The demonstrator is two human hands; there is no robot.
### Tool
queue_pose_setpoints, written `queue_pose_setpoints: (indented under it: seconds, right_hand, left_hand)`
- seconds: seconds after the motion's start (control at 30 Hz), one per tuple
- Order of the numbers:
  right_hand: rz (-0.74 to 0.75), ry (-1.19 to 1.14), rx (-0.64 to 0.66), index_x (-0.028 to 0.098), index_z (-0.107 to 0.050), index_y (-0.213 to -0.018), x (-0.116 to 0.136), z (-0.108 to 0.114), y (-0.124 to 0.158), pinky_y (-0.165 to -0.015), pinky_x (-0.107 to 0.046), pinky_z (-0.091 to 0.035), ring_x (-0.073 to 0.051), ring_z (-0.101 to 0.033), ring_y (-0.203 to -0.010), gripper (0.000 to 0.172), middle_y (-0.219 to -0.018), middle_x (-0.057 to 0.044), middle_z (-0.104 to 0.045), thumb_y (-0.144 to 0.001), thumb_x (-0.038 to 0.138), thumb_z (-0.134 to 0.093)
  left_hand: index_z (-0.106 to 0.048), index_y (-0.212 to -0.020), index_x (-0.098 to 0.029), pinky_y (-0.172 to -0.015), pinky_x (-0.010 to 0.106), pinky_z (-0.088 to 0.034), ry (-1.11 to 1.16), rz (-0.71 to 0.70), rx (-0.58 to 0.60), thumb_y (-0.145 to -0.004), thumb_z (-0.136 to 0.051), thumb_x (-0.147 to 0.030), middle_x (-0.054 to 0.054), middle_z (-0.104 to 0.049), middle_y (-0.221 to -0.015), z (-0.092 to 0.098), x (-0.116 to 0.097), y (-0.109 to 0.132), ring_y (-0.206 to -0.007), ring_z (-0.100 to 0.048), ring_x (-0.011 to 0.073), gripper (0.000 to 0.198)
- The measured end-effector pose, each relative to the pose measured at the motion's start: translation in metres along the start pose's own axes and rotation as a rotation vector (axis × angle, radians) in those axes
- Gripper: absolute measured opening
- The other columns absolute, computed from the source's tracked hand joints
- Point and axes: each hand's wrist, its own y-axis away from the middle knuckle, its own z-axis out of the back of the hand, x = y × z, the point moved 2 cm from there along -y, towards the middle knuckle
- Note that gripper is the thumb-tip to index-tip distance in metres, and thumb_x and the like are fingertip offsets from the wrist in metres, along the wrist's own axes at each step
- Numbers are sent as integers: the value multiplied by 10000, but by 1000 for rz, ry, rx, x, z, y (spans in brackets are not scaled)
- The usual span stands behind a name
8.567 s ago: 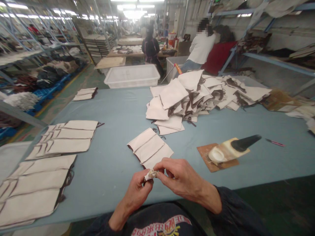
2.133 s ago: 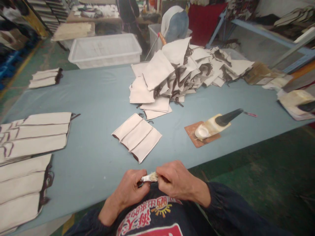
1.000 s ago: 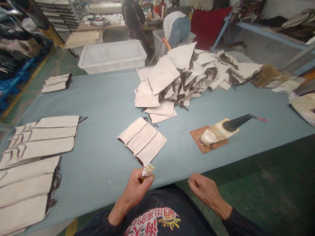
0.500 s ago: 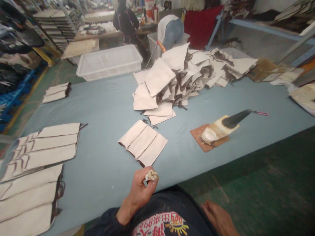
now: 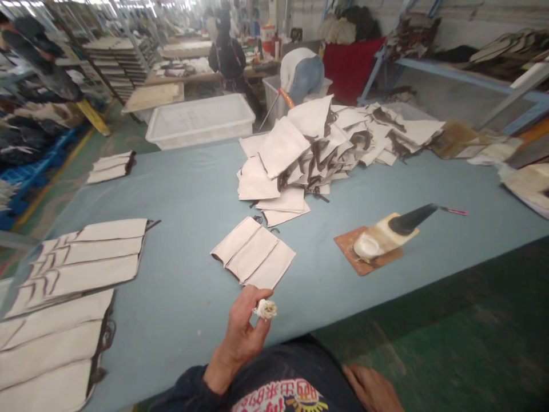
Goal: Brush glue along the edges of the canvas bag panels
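Observation:
My left hand (image 5: 242, 326) is closed around a short stub like a brush (image 5: 266, 309), whose frayed, cream-coloured end pokes out between thumb and forefinger. Just beyond that hand lie overlapping cream fabric pieces (image 5: 255, 252) with dark edges, flat on the blue-grey table (image 5: 180, 240). Low in the view, my right hand (image 5: 373, 389) hangs beside my body, off the table's near edge. Its fingers are mostly hidden, so I cannot tell whether it holds anything. To the right, a cut-open yellowish container (image 5: 384, 234) with white paste stands on a brown board (image 5: 349, 246).
A large heap of cream pieces (image 5: 283, 146) covers the table's far middle. More pieces overlap in rows at the left (image 5: 98, 252) and near left (image 5: 55, 343). A white plastic bin (image 5: 201, 123) stands past the far edge. Two people (image 5: 227, 57) (image 5: 302, 71) are in the background.
The view has tilted up slightly, so the table sits lower in it. My left thumb and forefinger have loosened around the stub, showing more of its frayed end. The fabric pieces lie unmoved.

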Motion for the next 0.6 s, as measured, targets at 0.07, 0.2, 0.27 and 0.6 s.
queue_pose_setpoints:
  seconds: [0.07, 0.2, 0.27, 0.6]
  right_hand:
    - [1, -24, -72, 255, -673, -737, 13, 12, -4, -730, -360, -483, -299, -743, -800, 516, -772, -93, -761, -973, 559, -329]
    - [29, -159, -135, 257, -591, -685, 74, 63, -18, -631, -310, -427, -226, -670, -655, 485, -655, -26, -675, -972, 583, -376]
    - [35, -277, -154, 253, -647, -810, 114, 94, -22, -629, -300, -426, -209, -642, -648, 397, -697, -12, -679, -956, 563, -446]
    - [336, -684, 138, 204, -537, -670, 269, 167, -7, -587, -255, -383, -125, -504, -576, 406, -598, 18, -571, -979, 461, -483]
  left_hand:
    - [-640, -1151, -192, -720, 286, -500, -10, -2, -12, -921, -543, -135, 39, -636, -860, 3, 1, 1, -785, -619, 187, 256]
    - [-629, -1160, -192, -706, 295, -488, -4, -12, -2, -948, -518, -145, 41, -629, -848, 6, 7, 4, -770, -604, 188, 244]
    - [-615, -1212, -192, -727, 308, -492, -2, -29, 11, -955, -512, -147, 48, -631, -867, 6, 11, 6, -792, -603, 194, 281]
    - [-515, -1455, -264, -899, 382, -505, -109, -111, -5, -923, -477, -42, 89, -661, -1112, 3, 26, 16, -1039, -612, 233, 578]
